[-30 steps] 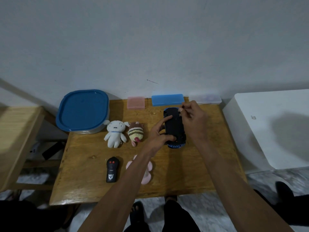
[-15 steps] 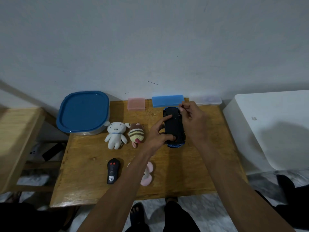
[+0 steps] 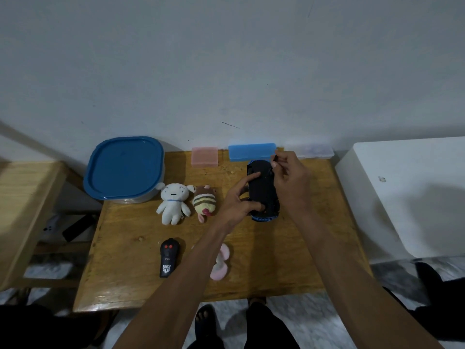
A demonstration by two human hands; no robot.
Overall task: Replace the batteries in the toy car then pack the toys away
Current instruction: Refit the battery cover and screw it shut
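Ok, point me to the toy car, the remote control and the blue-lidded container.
toy car (image 3: 261, 190): head view, middle of its dark underside.
remote control (image 3: 169, 258): head view, centre of its black body.
blue-lidded container (image 3: 124, 168): head view, middle of the lid.

Black toy car (image 3: 261, 192) with blue trim; striped plush (image 3: 204, 203).

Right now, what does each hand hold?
Left hand: grips the car, which lies underside up.
Right hand: pinches a thin tool at the car's far end.

Blue toy car (image 3: 263, 195) upside down, black underside up, on wooden table's far right
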